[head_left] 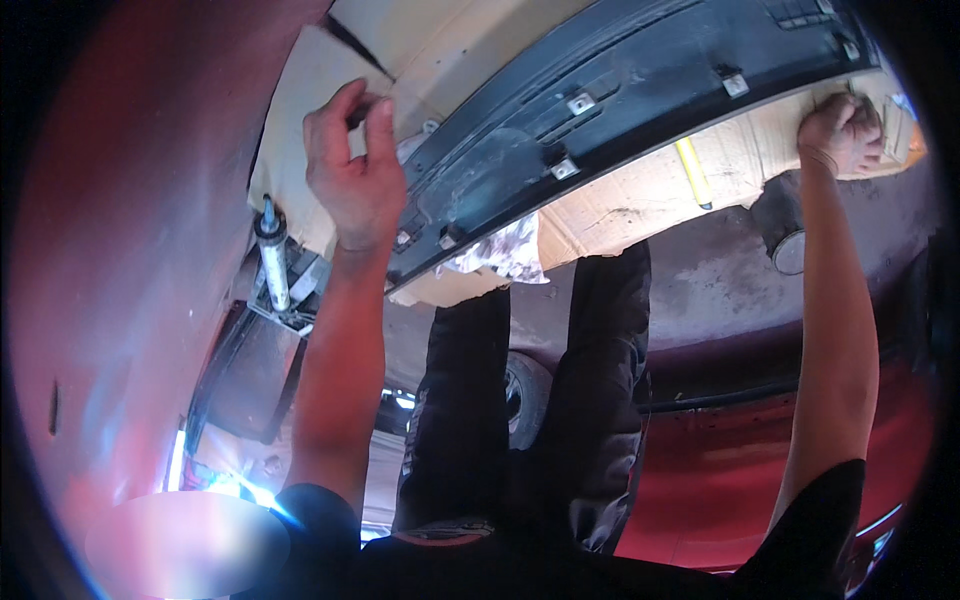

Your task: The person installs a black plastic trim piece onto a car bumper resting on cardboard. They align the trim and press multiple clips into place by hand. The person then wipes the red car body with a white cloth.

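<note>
A long dark plastic trim panel [500, 150] lies slantwise on cardboard, with several pale square clips [580, 102] along it. My left hand [355, 170] is raised by the panel's left end, its fingers bent round toward the thumb as in a pinch. Whatever those fingertips hold, if anything, is too small to make out. Beyond the panel's lower right edge, my right hand [842, 132] rests over the cardboard [620, 195] with curled fingers. Its palm is hidden, so any held thing cannot be seen. A yellow stick-like tool [693, 172] lies between the panel and the cardboard's near edge.
On the left stands a caulking gun with a tube [271, 255], beside a red painted surface [120, 240]. A patterned rag [510, 250] pokes out under the panel. Below the right hand is a cylindrical can [787, 250]. Behind my legs are a wheel [525, 400] and red bodywork [720, 470].
</note>
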### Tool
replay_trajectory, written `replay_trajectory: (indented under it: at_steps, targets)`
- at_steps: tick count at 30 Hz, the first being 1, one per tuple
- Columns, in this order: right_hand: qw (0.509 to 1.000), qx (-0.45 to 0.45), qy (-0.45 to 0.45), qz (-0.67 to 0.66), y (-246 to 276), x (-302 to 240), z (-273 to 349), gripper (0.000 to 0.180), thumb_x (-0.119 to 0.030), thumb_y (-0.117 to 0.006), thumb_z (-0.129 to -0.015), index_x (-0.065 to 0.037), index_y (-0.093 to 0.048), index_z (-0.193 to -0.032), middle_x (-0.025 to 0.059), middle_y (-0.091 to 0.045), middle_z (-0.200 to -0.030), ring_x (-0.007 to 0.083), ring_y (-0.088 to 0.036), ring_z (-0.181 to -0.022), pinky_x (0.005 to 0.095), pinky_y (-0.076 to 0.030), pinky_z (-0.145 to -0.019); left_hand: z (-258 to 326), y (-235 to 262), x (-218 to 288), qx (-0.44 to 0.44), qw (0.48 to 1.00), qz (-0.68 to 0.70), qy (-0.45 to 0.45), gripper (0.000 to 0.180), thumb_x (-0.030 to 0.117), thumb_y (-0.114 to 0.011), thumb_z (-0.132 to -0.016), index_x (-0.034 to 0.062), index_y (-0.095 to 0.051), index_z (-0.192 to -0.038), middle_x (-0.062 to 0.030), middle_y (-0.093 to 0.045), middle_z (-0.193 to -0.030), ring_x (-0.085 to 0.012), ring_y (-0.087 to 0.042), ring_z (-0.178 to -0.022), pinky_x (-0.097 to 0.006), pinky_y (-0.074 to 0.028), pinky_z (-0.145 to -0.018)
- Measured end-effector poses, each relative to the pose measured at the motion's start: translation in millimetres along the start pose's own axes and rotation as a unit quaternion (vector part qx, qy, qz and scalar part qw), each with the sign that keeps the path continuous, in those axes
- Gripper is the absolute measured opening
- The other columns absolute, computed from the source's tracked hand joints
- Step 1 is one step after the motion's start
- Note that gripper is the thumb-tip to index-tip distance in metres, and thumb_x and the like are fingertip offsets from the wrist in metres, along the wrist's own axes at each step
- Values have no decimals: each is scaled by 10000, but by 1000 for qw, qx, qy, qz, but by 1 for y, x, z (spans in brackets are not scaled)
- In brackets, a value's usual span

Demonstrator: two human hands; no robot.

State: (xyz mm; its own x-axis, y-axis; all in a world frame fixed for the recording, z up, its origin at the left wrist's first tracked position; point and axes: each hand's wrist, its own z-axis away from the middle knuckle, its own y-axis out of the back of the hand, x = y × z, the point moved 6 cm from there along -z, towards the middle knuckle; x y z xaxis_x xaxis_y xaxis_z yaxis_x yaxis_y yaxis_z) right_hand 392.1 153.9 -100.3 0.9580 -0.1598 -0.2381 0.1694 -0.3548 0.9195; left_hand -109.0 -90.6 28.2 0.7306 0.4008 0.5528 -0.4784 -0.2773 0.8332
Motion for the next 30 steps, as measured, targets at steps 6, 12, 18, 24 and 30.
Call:
replay_trajectory:
  at_steps: [6, 12, 18, 24, 30]
  targets:
    - [1000, -12, -4, 12, 4, -3, 3, 673, -573, -510, -881, -71, -533, -1329, 175, -413, -1380, 383, -340, -1269, 539, -240, -1077, 100, 47, -66, 23, 970, -19, 241, 236, 125, -698, -942, 1, -661, -1139, -113, -712, -980, -178, -666, -851, -325, -524, -790]
    - [1000, -4, -12, 11, -2, 5, 1, 623, -559, -510, -885, -109, -548, -1313, 177, -428, -1359, 375, -352, -1256, 534, -227, -1084, 215, 62, -118, 10, 866, 13, 500, 205, 136, -678, -950, -15, -667, -1089, -102, -723, -925, -179, -673, -854, -322, -523, -798]
    - [1000, 6, -6, 20, -6, 10, -4, 634, -587, -516, -876, -124, -554, -1306, 183, -429, -1343, 361, -362, -1232, 525, -239, -1079, 237, 47, -101, 3, 869, 40, 494, 206, 123, -681, -935, -11, -666, -1091, -99, -723, -924, -185, -673, -854, -329, -517, -805]
    - [1000, -12, -13, 18, -5, 4, -6, 689, -619, -508, -886, -90, -513, -1327, 202, -413, -1334, 367, -378, -1216, 535, -277, -1059, 211, 28, -93, -17, 884, 13, 468, 196, 127, -707, -920, -5, -675, -1060, -77, -713, -923, -137, -642, -835, -307, -506, -787]
    - [998, -14, -11, 54, -4, -1, 5, 725, -617, -473, -901, -59, -462, -1365, 169, -405, -1424, 377, -355, -1316, 534, -278, -1082, 188, 31, -66, -6, 916, -97, 389, 226, 166, -718, -915, 7, -663, -1065, -107, -725, -888, -201, -675, -814, -345, -523, -771]
